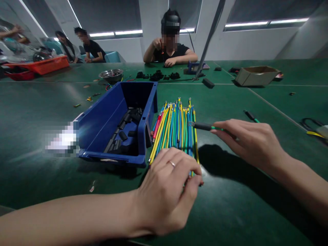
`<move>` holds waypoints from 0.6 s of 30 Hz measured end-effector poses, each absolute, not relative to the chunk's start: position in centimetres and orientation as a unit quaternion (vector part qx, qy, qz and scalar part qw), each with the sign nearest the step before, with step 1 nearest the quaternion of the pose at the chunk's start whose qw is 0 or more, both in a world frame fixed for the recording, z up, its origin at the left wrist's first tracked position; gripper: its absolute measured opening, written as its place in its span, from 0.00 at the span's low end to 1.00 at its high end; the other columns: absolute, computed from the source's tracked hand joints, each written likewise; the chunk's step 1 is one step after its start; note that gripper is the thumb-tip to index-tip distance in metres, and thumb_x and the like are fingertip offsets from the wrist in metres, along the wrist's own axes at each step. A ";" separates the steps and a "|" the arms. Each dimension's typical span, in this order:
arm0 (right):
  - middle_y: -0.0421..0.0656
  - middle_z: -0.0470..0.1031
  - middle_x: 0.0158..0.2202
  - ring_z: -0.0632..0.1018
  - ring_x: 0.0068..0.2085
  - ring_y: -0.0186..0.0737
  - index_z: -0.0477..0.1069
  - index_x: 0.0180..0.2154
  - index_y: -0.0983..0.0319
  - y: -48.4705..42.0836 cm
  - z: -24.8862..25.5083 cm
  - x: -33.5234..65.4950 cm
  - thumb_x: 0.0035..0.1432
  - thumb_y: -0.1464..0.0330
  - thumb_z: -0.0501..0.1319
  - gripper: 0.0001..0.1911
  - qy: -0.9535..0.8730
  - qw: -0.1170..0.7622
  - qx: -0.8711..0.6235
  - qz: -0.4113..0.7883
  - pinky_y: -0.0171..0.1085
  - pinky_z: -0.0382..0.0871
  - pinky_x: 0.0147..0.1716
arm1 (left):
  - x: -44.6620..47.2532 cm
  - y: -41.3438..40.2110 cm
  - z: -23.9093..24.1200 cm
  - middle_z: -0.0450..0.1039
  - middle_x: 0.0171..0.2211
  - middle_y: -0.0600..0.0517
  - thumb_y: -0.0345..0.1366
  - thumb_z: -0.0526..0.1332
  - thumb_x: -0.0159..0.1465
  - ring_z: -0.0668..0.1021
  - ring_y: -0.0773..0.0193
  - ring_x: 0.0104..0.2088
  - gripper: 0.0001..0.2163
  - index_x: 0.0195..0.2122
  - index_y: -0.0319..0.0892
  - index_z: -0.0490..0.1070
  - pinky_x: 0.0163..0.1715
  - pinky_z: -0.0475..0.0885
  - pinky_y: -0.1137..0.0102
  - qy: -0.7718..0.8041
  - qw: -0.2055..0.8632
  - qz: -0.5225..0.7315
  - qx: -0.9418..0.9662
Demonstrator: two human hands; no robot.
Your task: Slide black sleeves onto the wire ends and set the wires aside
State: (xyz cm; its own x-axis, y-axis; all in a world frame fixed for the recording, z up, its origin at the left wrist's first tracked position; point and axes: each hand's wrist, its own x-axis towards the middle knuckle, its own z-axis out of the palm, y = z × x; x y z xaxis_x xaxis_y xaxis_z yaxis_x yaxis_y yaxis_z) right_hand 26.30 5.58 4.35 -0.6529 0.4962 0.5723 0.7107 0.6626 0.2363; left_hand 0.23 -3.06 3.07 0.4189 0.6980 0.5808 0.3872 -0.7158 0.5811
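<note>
A: Head view. Hands?

B: Right hand pinches a green wire, thumb against fingers. Black sleeve on the wire, metal lug past the sleeve, aimed left at the row of cables. Left hand curls over the near end of that row, thumb and index close together. Can't tell if it grips a cable; copper strands show just beside the fingertips.

A: Where's everything else?

B: Row lies on the green desk: yellow, blue, green, some red, roughly side by side, lugs at the far ends. Blue bin just left of it, black tube pieces loose inside. Second sleeved wire on the desk beyond the right hand.

A: Step?

B: My read: handling one sleeved wire beside the row, left hand steadying or sorting near ends. Not sure which.

A: Next move needs?

B: Firm hold behind the sleeve, lug clear of its neighbours, light left fingers so the row doesn't skew. Lug touching the row? Can't tell from this angle.
</note>
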 end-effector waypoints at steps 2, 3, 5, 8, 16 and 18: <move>0.44 0.83 0.31 0.82 0.28 0.42 0.76 0.40 0.61 6.4 3.9 26.7 0.77 0.58 0.48 0.22 -0.850 0.205 -0.424 -0.236 0.37 0.64 0.23 | 0.2 -2.9 3.0 0.79 0.54 0.39 0.34 0.59 0.73 0.79 0.46 0.56 0.10 0.51 0.36 0.72 0.59 0.71 0.50 0.318 0.064 0.365 0.873; 0.45 0.82 0.29 0.81 0.25 0.44 0.77 0.40 0.61 6.7 3.7 26.9 0.77 0.56 0.48 0.24 -0.831 0.182 -0.469 -0.239 0.38 0.59 0.20 | 0.2 -2.8 2.9 0.75 0.61 0.35 0.38 0.60 0.74 0.75 0.41 0.63 0.16 0.57 0.33 0.71 0.64 0.68 0.47 0.331 0.036 0.325 0.885; 0.45 0.80 0.24 0.78 0.22 0.47 0.77 0.40 0.60 7.4 3.5 27.2 0.75 0.54 0.49 0.24 -0.791 0.128 -0.549 -0.236 0.39 0.51 0.18 | 0.2 -2.5 2.7 0.64 0.70 0.31 0.47 0.60 0.74 0.66 0.37 0.71 0.27 0.64 0.28 0.67 0.68 0.64 0.44 0.370 0.032 0.244 0.896; 0.42 0.78 0.25 0.77 0.23 0.46 0.78 0.42 0.59 7.9 3.6 27.3 0.72 0.53 0.55 0.20 -0.747 0.040 -0.630 -0.206 0.38 0.54 0.19 | 0.2 -2.3 2.4 0.55 0.75 0.35 0.54 0.56 0.75 0.60 0.41 0.75 0.34 0.70 0.30 0.62 0.71 0.63 0.46 0.397 0.079 0.154 0.902; 0.41 0.78 0.37 0.78 0.33 0.36 0.75 0.48 0.62 7.3 5.1 26.0 0.74 0.52 0.57 0.20 -0.738 -0.086 -0.663 -0.091 0.40 0.75 0.34 | 0.3 -2.3 2.6 0.54 0.76 0.40 0.50 0.53 0.77 0.59 0.47 0.76 0.30 0.72 0.34 0.61 0.73 0.58 0.48 0.403 0.123 0.127 0.898; 0.41 0.78 0.36 0.78 0.33 0.36 0.75 0.46 0.62 7.2 5.2 25.7 0.74 0.53 0.56 0.20 -0.737 -0.094 -0.664 -0.081 0.40 0.75 0.34 | 0.3 -2.3 2.6 0.54 0.76 0.40 0.50 0.54 0.77 0.58 0.46 0.76 0.30 0.72 0.34 0.61 0.73 0.58 0.48 0.402 0.124 0.126 0.899</move>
